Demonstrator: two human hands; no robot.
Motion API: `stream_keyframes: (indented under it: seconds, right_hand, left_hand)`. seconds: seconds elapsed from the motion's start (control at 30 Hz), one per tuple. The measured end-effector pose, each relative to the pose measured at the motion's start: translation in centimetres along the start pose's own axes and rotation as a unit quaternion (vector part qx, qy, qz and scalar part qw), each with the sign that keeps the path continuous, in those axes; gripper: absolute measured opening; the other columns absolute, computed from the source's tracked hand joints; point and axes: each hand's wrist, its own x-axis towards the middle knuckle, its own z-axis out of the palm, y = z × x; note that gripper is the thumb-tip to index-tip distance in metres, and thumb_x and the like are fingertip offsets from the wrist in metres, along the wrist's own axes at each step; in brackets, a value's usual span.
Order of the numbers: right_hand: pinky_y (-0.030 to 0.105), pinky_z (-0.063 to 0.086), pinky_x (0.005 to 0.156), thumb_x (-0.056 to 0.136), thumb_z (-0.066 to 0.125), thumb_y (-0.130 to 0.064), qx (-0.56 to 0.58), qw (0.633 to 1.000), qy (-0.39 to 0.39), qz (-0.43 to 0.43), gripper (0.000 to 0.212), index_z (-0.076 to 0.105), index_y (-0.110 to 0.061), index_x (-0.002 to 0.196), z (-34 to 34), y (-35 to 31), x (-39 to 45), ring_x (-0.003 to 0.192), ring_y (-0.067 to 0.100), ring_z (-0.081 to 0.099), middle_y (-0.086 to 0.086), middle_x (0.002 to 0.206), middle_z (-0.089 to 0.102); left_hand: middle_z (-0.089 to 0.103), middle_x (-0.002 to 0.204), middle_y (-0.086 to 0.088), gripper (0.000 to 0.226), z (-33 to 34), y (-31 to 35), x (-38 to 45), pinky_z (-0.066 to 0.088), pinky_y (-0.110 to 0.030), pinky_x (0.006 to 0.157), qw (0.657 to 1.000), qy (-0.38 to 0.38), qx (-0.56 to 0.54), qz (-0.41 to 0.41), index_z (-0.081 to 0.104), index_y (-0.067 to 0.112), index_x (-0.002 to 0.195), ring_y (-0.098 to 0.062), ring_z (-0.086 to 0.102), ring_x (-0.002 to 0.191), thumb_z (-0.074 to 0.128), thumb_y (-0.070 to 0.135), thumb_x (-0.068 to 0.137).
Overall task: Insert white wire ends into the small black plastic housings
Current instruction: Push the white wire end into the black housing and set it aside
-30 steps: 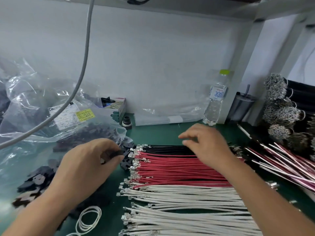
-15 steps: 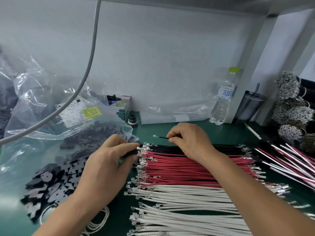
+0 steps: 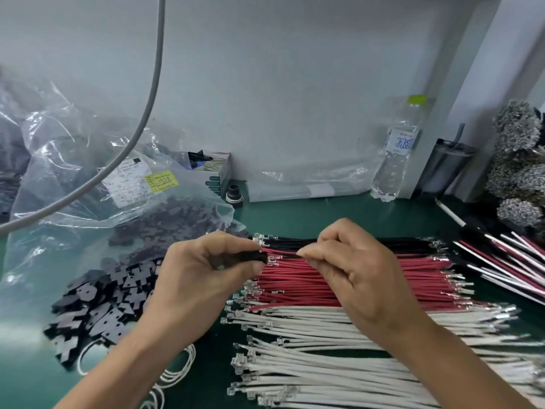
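A person's left hand [image 3: 203,278] pinches a small black housing [image 3: 254,257] between thumb and curled fingers, its open end facing right; the right hand [image 3: 354,278] closes thumb and forefinger on a thin dark wire [image 3: 287,254], the grip pressed tight, the remaining fingers folded; the wire's metal tip sits just at the housing's mouth, and whether it has entered cannot be told; the two grips hover close together above the green surface [image 3: 339,214].

Directly beneath and behind the hands lie black wires [image 3: 398,243] in a flat row; red wires [image 3: 300,286] run below the grips, touching the black row; nearer the person, white wires [image 3: 309,376] lie side by side, each ending in a small silver terminal pointing left, none of them held by either hand.

Left of the left hand a heap of loose housings [image 3: 97,308] spills across the surface, partly under a clear plastic bag [image 3: 73,172] bearing a white and yellow label; white loops [image 3: 177,370] lie below the left wrist; a grey cable [image 3: 150,93] hangs across the upper left; beyond the right hand, against the wall, stand a water bottle [image 3: 395,160] with a green cap and a dark cup [image 3: 445,169]; further right, striped wires [image 3: 507,261] fan outward.
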Motion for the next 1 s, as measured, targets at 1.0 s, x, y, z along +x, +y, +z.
stream_keyframes:
  seconds: [1.0]
  right_hand:
    - [0.031, 0.051, 0.059, 0.092, 0.073, -0.014, -0.039, 0.997, 0.026, -0.053, 0.008, 0.080, -0.014, 0.096, -1.2, -0.1, -0.2, 0.072, 0.014, 0.056, -0.004, 0.083, 0.059]
  left_hand:
    - [0.080, 0.082, -0.008, 0.027, 0.7, 2.1, -0.9, 0.059, -0.019, 0.064, 0.985, -0.044, -0.140, -0.092, 0.084, 0.021, 0.086, -0.016, 0.075, 0.070, 0.085, 0.016, 0.060]
